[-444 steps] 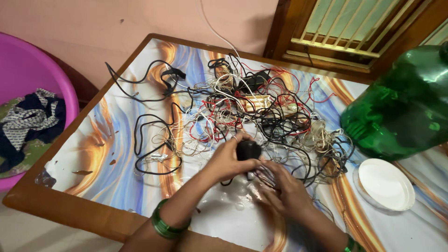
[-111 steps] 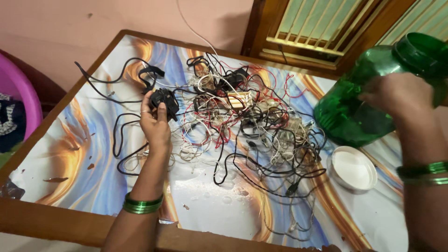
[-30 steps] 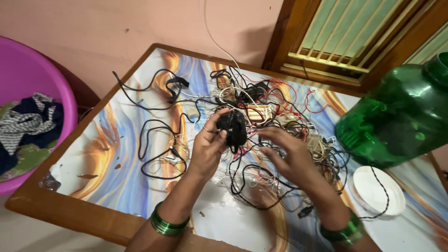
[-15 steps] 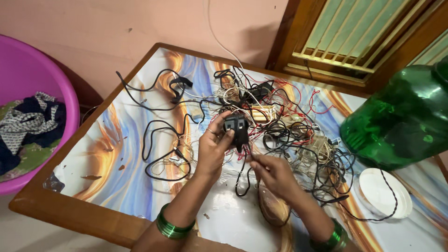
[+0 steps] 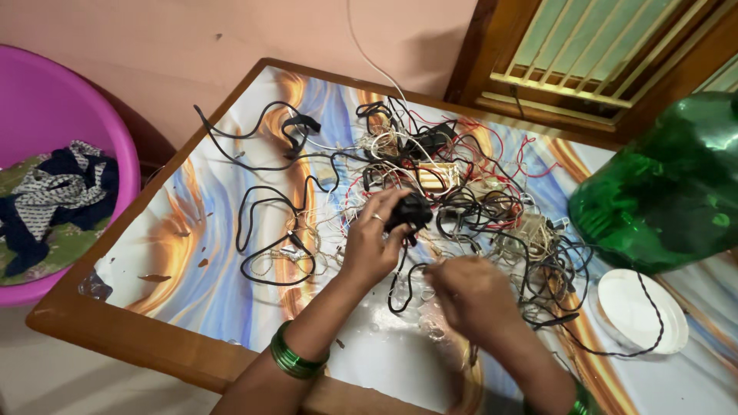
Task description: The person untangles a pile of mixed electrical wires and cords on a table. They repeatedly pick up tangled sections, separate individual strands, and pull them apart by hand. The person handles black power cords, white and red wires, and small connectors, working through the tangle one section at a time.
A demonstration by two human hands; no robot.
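**Head view: your hands work a black adapter at the near edge of the wire tangle**

Head camera looks down on the surface (image 5: 192, 253), swirled in blue, orange and white, with the wire tangle (image 5: 461, 192) as your landmark. Your left hand (image 5: 373, 246) is clamped around a black adapter (image 5: 411, 211) at the tangle's near-left edge, lifted just above the loose strands. Its black cord (image 5: 400, 280) drops in a loop toward you. Your right hand (image 5: 469, 296) sits just near of the tangle, beside that loop; it is blurred, so you cannot tell whether its fingers are pinched on the cord or apart. Right of the tangle lies a green plastic jar (image 5: 661, 200) on its side, with a white lid (image 5: 642, 311) nearer you. Far left of the tangle, off the surface, a pink tub (image 5: 46, 100) holds cloth.
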